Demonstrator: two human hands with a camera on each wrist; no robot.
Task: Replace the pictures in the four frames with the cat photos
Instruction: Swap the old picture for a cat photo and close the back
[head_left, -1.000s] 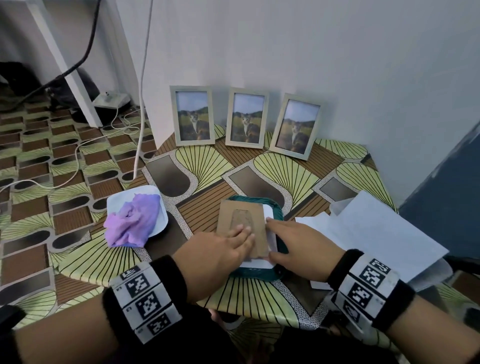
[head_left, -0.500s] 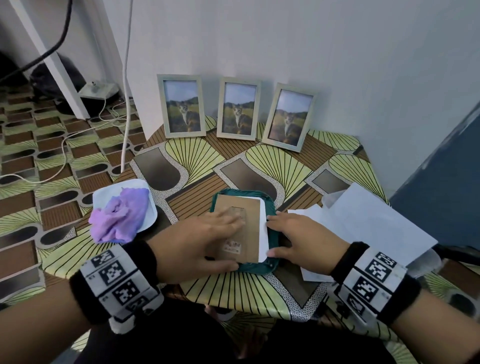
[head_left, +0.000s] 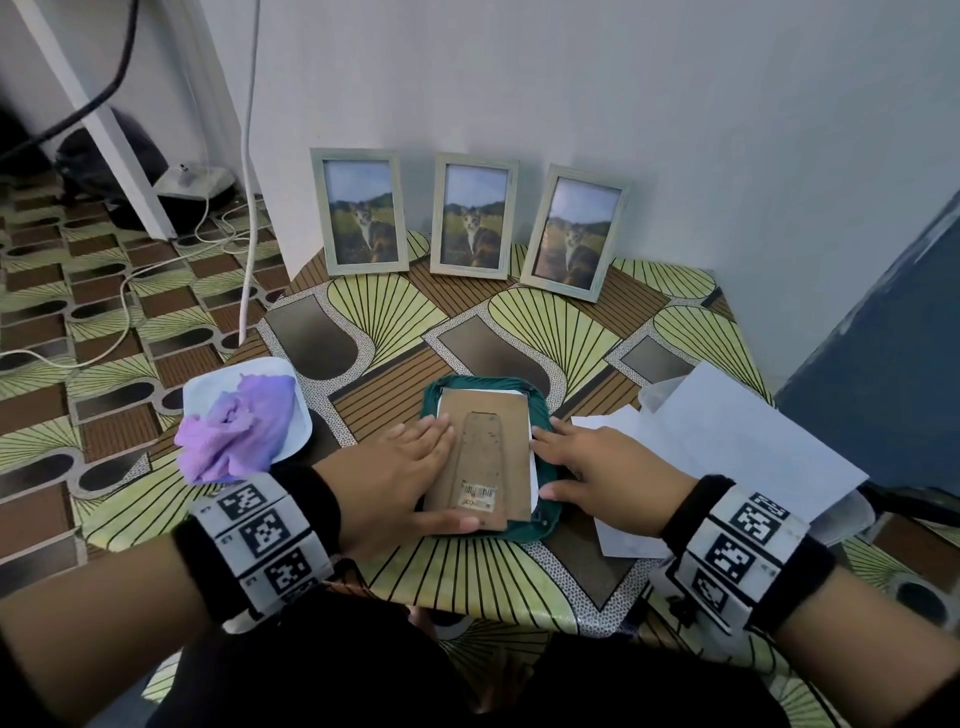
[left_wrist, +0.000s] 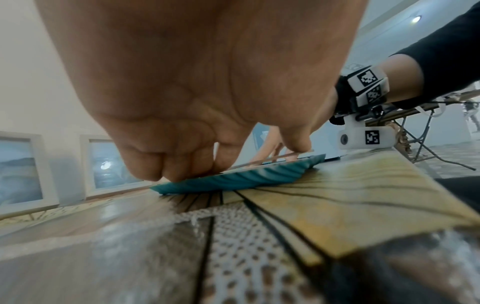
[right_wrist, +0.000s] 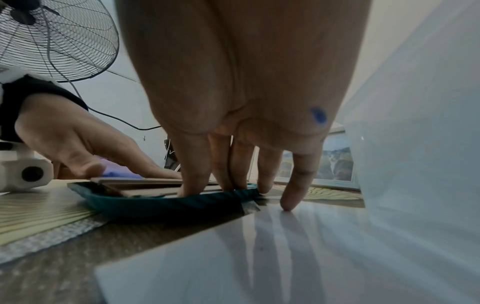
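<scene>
Three pale frames with cat photos (head_left: 363, 210) (head_left: 475, 223) (head_left: 574, 234) stand against the wall. A fourth frame lies face down on a teal cloth (head_left: 545, 415), showing only a white strip (head_left: 533, 478) beside its brown backing board (head_left: 483, 457). My left hand (head_left: 415, 467) presses straight fingers on the board's left edge, thumb at its near edge. My right hand (head_left: 556, 462) rests straight fingertips on the frame's right edge. The wrist views show the teal cloth (left_wrist: 246, 179) (right_wrist: 168, 203) under the fingertips.
A white plate (head_left: 208, 389) with a crumpled purple cloth (head_left: 244, 431) sits at the left of the table. White sheets of paper (head_left: 727, 447) lie at the right. A white cable (head_left: 249, 208) hangs by the table's left corner. A fan (right_wrist: 52, 37) stands behind.
My left hand has slid from the middle of the backing board to its left edge, uncovering the board. The right hand stays at the right edge.
</scene>
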